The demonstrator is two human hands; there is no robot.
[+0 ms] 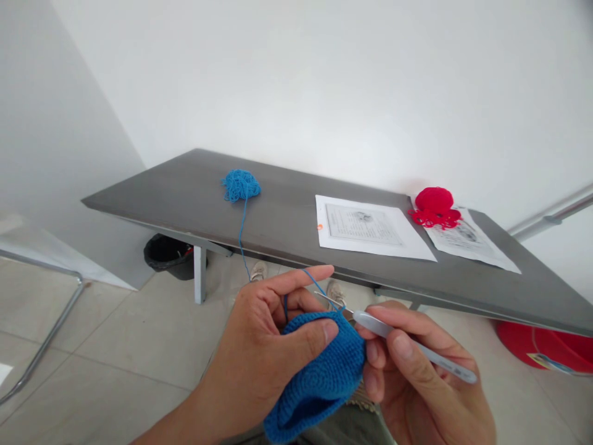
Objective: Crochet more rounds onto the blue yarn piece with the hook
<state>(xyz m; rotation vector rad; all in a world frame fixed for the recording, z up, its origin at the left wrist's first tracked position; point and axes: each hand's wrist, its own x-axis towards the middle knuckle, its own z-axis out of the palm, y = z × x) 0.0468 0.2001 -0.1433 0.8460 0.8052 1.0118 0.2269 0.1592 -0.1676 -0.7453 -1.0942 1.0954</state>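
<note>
My left hand (278, 337) grips a blue crocheted piece (324, 371), thumb on its near face, index finger stretched out with blue yarn running over it. The piece is rounded, with a folded, hollow lower part. In my right hand (421, 371) is a crochet hook (412, 345) with a pale grey handle, held between thumb and fingers. Its metal shaft passes through a yarn loop at the upper edge of the piece, and the tip points left. From my left hand a blue strand leads up to a loose heap of blue yarn (241, 185) on the grey table (287, 216).
Two printed sheets (370, 227) lie on the table's right half, the farther one partly under red yarn (434, 207). Below the table stand a black bin (171, 256) at left and a red bucket (542, 346) at right. A metal chair frame (60, 327) is at far left.
</note>
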